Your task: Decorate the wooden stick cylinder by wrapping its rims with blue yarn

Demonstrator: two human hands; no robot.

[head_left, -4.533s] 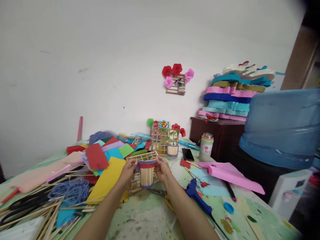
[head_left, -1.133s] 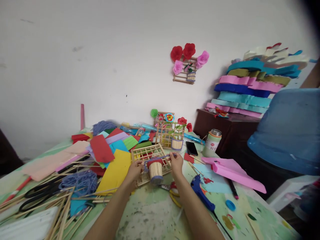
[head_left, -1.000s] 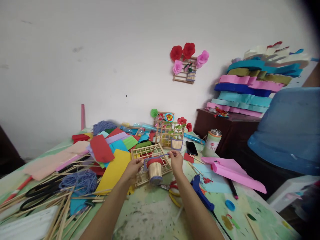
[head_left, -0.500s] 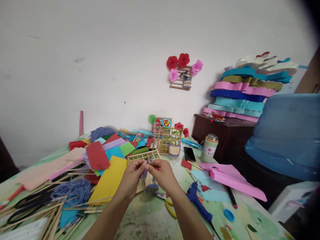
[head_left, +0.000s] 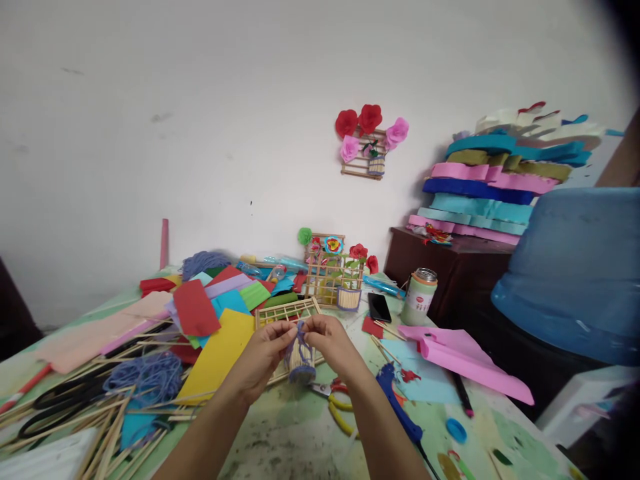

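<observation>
My left hand and my right hand meet over a small cup of thin wooden sticks that stands against a flat wooden lattice frame. Both hands pinch the ends of a purple yarn strand just above the cup, fingertips nearly touching. Purple yarn bands the bottom of the cup. The cup's upper part is hidden behind my fingers.
Coloured foam sheets and a purple yarn tangle lie to the left with loose sticks and black scissors. A blue glue gun, red-handled pliers, pink paper, a phone and a jar are right. A finished lattice with flowers stands behind.
My hands had been holding the yarn stretched wide at either side of the cup; they have come together above it with the yarn ends pinched close. The view shifted slightly.
</observation>
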